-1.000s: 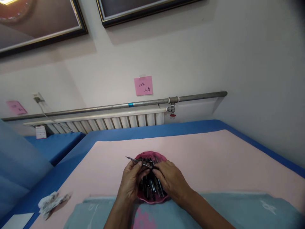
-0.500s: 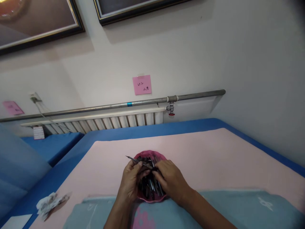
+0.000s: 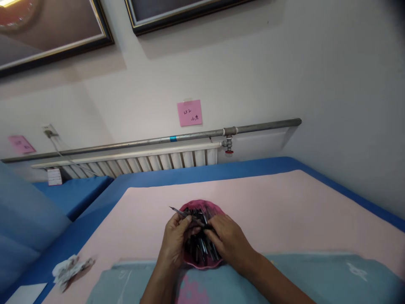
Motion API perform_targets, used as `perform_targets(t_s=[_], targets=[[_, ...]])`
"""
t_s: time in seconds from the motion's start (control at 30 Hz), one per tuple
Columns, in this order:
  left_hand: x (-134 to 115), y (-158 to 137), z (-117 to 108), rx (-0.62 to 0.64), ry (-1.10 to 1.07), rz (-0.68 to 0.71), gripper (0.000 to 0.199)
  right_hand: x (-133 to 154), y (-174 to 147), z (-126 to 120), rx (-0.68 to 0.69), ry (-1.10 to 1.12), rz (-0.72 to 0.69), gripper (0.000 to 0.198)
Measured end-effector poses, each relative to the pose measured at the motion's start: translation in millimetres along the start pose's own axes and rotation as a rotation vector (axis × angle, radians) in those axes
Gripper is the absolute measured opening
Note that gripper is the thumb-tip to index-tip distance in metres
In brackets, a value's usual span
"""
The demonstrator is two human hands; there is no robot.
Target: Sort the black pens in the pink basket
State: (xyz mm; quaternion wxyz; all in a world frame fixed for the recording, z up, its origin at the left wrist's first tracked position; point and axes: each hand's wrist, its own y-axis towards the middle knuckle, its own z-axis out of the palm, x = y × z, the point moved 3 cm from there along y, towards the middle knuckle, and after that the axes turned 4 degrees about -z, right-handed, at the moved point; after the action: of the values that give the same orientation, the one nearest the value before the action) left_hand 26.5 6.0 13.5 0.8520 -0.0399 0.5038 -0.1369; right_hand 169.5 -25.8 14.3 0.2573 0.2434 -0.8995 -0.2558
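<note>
Above a round pink basket (image 3: 206,267) with a wavy rim, I hold a slim pen (image 3: 177,211) with a narrow pointed tip. My left hand (image 3: 175,236) is closed around its middle, thumb on top, with the tip pointing to the upper left. At the pen's other end the fingers of my right hand (image 3: 229,240) pinch close together; the exact contact is partly hidden. Several dark and clear pen parts (image 3: 202,249) fill the basket beneath my hands.
A pink sheet (image 3: 278,211) covers the blue table or bed (image 3: 247,164). Grey-green cloth (image 3: 316,278) lies along the near side. Crumpled tissue (image 3: 68,270) and white paper (image 3: 28,293) are at the left. Behind run a radiator (image 3: 164,162) and a metal pipe (image 3: 133,144).
The pen has tilted slightly, its right end a little lower. Both hands stay over the basket with nearly the same grip. The whole view has shifted slightly.
</note>
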Motion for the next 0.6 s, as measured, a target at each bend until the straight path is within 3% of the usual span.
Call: perform_targets(t_s=[0.2,0.37,0.5,0.6], targets=[[0,1,-1,0.029,0.028,0.005,0.025,1,0,-1,0.029,0.072,0.064,0.014],[6,2,-4,0.024,0.077,0.029,0.025,9,0,-2,0.020,0.099,0.087,0.003],[10,1,2,0.094,0.167,0.061,0.023,14,1,-1,0.024,0.078,0.091,0.002],[1,-1,0,0.074,0.275,0.112,0.022,11,3,-6,0.013,0.135,0.153,0.010]])
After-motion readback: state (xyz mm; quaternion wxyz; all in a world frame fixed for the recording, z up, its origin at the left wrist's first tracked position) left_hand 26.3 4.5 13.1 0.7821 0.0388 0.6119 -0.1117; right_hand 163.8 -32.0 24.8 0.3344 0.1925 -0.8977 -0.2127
